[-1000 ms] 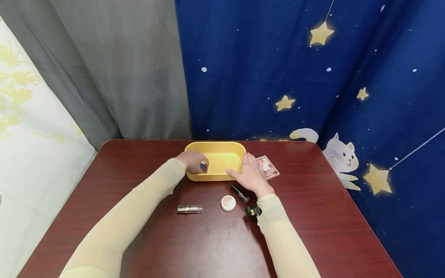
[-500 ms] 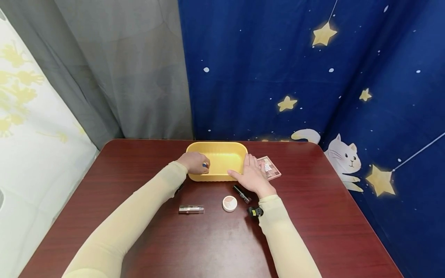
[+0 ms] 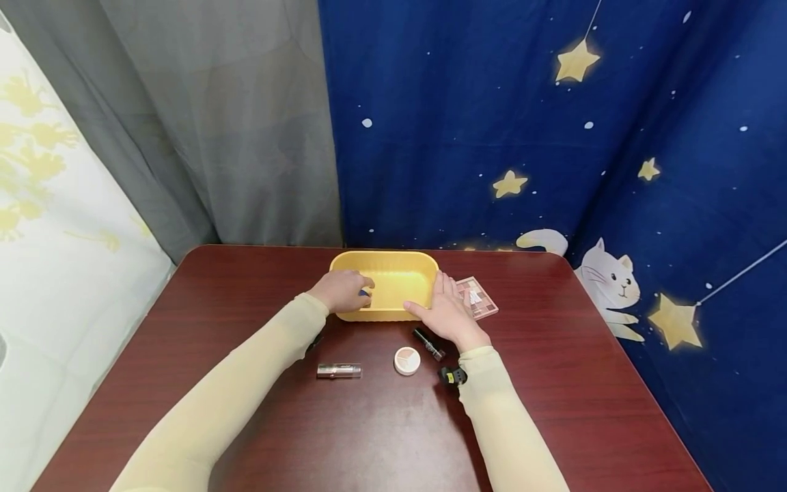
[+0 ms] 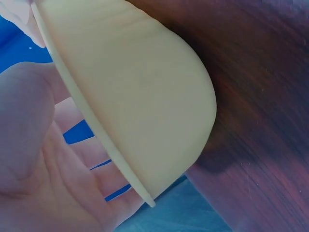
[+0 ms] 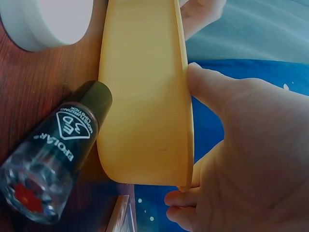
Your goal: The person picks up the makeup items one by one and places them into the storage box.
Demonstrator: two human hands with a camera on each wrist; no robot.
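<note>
A yellow plastic basket (image 3: 393, 315) stands near the table's far edge. My left hand (image 3: 341, 290) reaches over its left end, fingers inside and a little apart. A small blue thing (image 3: 363, 293) shows by those fingers; its kind is hidden. In the left wrist view, the basket wall (image 4: 140, 96) covers the fingertips. My right hand (image 3: 450, 314) rests against the basket's right end, fingers straight, thumb at the front rim. Close by lies a black lipstick (image 5: 63, 145) with a clear end. An eyeshadow palette (image 3: 482, 301) lies partly behind the right hand.
On the dark red table (image 3: 344, 437), a round white tri-colour compact (image 3: 407, 361) and a clear-and-silver lipstick tube (image 3: 339, 371) lie in front of the basket. A black device (image 3: 451, 376) sits at the right wrist. Grey and blue curtains (image 3: 430, 137) hang behind.
The left hand's fingers, curled around the blue thing before, are now spread further apart inside the basket. The right hand stays on the basket's right end. The head view has shifted slightly.
</note>
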